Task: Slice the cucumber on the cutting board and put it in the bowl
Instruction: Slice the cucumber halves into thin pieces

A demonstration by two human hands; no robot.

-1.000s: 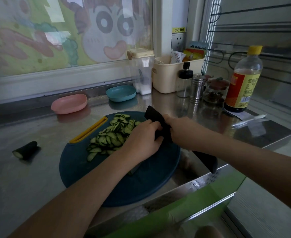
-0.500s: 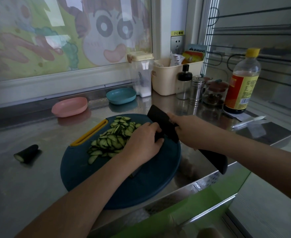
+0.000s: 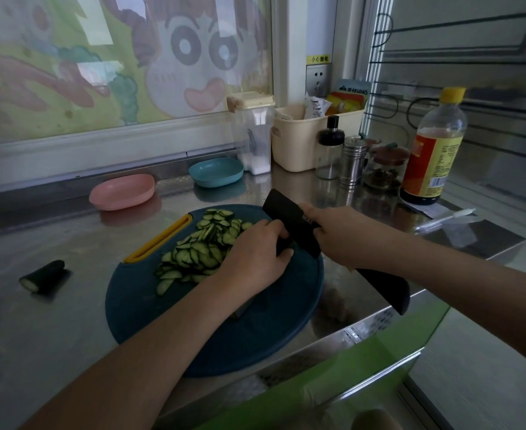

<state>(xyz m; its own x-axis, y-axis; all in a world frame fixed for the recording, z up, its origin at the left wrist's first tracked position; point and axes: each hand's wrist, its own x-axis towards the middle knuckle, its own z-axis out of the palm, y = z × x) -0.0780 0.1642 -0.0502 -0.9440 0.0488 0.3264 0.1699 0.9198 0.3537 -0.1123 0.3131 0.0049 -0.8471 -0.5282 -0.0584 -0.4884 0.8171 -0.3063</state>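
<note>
Cucumber piece (image 3: 283, 245) is sitting under left hand (image 3: 254, 259), its fingers (image 3: 271, 228) curling over it | right hand (image 3: 341, 235) is gripping knife (image 3: 288, 214) | slices (image 3: 202, 248) are lying alongside.

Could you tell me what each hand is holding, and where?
Right hand grips the black knife at the handle's front; left hand curls over a mostly hidden cucumber piece.

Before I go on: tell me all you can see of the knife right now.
The knife is all black, with a broad cleaver-like blade and a thick handle that juts out behind the wrist. It stands edge down over the right part of the blue cutting board, tip pointing away. The right hand grips it where blade meets handle; the left hand has curled fingers against its left face. Whether the edge meets the board is hidden.
</note>
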